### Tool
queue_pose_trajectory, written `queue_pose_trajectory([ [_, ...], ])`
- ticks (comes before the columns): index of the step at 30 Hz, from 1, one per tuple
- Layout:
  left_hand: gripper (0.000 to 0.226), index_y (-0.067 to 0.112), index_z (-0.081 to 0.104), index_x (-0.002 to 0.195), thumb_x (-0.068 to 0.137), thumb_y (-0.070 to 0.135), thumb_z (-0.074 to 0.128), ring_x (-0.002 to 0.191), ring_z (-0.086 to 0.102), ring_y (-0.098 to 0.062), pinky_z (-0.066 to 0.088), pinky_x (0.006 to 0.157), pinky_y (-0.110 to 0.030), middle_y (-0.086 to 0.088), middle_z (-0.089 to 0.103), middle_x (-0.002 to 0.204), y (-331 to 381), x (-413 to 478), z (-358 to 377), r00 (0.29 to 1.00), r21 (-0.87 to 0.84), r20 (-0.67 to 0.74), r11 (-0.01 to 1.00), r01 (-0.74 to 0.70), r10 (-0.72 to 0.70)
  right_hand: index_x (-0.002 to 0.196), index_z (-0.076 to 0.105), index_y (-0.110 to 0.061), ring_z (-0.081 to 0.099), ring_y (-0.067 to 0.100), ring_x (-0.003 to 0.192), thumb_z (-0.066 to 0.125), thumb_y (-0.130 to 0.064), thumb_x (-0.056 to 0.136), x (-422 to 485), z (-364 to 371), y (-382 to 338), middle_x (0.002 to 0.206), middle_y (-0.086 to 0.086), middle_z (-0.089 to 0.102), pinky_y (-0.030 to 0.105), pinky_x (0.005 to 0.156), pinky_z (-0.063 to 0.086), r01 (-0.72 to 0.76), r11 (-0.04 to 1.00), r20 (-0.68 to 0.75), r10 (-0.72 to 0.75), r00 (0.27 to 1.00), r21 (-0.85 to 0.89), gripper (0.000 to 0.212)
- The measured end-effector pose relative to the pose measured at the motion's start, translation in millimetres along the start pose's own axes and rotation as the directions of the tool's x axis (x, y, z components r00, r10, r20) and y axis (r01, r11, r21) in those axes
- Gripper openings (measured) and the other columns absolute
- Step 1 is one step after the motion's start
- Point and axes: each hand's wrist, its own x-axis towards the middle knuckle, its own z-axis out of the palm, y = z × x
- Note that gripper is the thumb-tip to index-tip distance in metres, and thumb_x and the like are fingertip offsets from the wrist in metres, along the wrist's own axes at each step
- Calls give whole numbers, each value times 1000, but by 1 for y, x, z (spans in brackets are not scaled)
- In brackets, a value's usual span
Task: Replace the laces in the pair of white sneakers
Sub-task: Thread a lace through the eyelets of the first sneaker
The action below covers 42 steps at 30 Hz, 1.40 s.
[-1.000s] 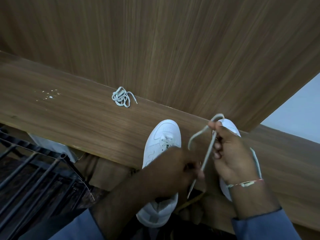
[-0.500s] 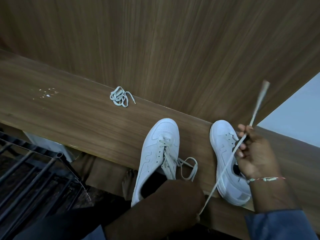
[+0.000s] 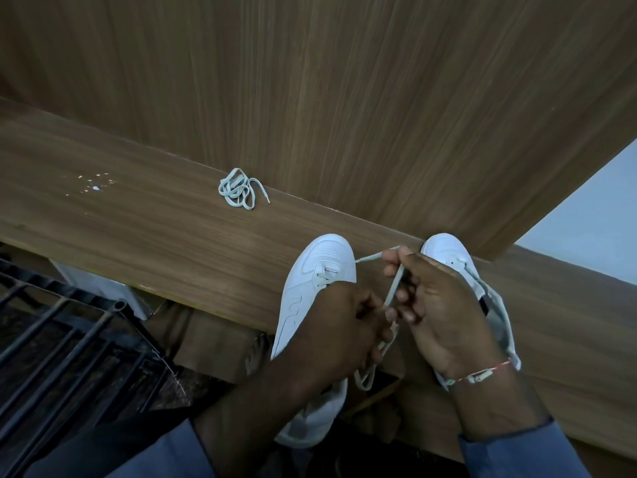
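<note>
The left sneaker [image 3: 315, 298] bears small embossed marks on its toe, too small to read. The right hand [image 3: 444, 305] has its fingers curled and pinches a pale lace [image 3: 396, 282] near its tip, which pokes out towards the left sneaker. The left hand [image 3: 344, 326], also curled, grips the same lace lower down, over the left sneaker's throat; a loop of it hangs below the hands. The right sneaker [image 3: 448, 251] sits just behind the right hand, toe close to the wooden back panel [image 3: 344, 98]. Both sneakers' heels overhang the table's [image 3: 138, 229] near edge. A bundled spare lace [image 3: 239, 189] lies further left by the panel, well apart. A black metal rack [image 3: 69, 339] stands below, left.
</note>
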Motion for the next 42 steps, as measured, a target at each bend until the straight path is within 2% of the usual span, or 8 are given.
queue_pose_trajectory([
  [5,26,14,60,64,90,16,61,47,51,-2,40,51,-16,4,57,57,5,-21,14,945,424,318,881,-209,71,89,66,-11,56,4,50,48,-22,101,20,-15,-1,64,-4,59,16,46,47,-74,976,-89,94,992,205,25],
  [9,15,17,67,82,91,28,60,81,58,-24,44,71,-28,-1,51,75,10,-20,10,938,663,310,672,-330,154,105,63,-7,41,2,42,41,-16,104,32,-31,0,71,-2,53,13,35,29,-55,974,-129,85,988,218,24],
  [13,37,25,67,98,82,54,52,76,61,-7,52,76,-30,6,67,91,11,-20,-15,966,532,70,810,-246,248,110,63,-16,34,1,38,41,-18,105,29,-31,-5,67,-3,54,14,32,24,92,996,-172,-92,981,-8,24],
  [16,43,32,60,118,78,48,65,82,60,3,42,73,-9,18,63,100,3,-8,-57,945,491,-206,862,-124,254,105,62,-20,40,2,40,44,-19,104,15,-10,-7,67,0,65,14,36,31,209,952,-95,-235,967,-224,18],
  [21,76,19,42,138,72,39,75,118,50,-14,42,97,-26,5,47,127,-22,-7,-71,996,677,30,735,44,-87,87,73,-26,61,-2,64,61,-19,95,6,21,20,81,-9,74,14,59,47,350,763,90,-362,928,-543,16],
  [29,8,22,74,81,76,26,69,65,62,-4,46,61,-21,9,68,71,-32,3,-61,947,539,-276,842,11,164,91,77,-25,57,-7,55,68,-19,88,12,23,45,56,-22,60,8,55,38,381,582,192,-360,913,-718,12],
  [36,12,20,74,69,80,24,70,55,58,0,36,50,-13,8,65,58,-38,9,-75,951,456,-268,890,-18,157,81,75,-25,63,7,74,63,-23,82,8,30,46,78,-10,68,38,70,53,438,403,308,-349,885,-804,12],
  [42,11,23,76,74,81,23,69,59,63,-4,42,52,-17,8,68,62,-38,10,-77,962,413,-246,911,-6,118,82,75,-22,61,10,76,63,-21,85,5,37,48,82,-7,66,38,71,52,426,373,299,-353,887,-824,13],
])
